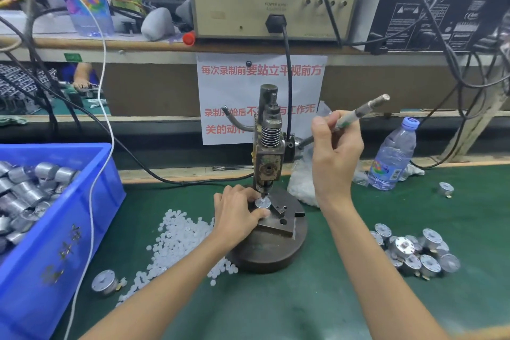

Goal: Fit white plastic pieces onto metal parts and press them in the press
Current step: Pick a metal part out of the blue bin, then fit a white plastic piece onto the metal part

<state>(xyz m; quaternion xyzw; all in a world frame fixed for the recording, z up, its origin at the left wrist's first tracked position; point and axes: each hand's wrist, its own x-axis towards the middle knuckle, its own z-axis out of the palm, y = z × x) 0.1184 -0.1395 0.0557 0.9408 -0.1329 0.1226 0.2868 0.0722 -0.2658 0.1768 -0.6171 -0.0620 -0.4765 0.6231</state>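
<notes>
— What's closest to us on the green mat [303, 306]?

— A lone metal part [104, 282] lying on its side, just beside the blue crate [91, 218]. The crate holds a heap of metal cans [33, 185]. Next to that lone one, a scatter of white plastic pieces [176, 232] runs up to the foot of the press base [270, 254].

— And on the other side?

— A pile of metal parts [419, 251], well apart from the base.

— Where's the one being worked on?

— The metal part [262, 203] sits upright on the steel block on the base, right under the ram of the press [269, 143]. A small white piece shows on its top face.

— Is anyone holding it?

— The left hand [237, 215] is. Its fingers curl round the part's far side and the thumb pinches the near side.

— The other hand?

— The right hand [335, 152] is raised, with its fingers wrapped round the press lever [364, 109], which slants up to the right.

— Behind it?

— A clear bag of white pieces [302, 185] just beside the base, a water bottle [393, 157], and one more metal can [446, 189] farther right. A paper sign [259, 74] hangs behind the press, and a beige box [276, 5] sits on the shelf above it.
</notes>
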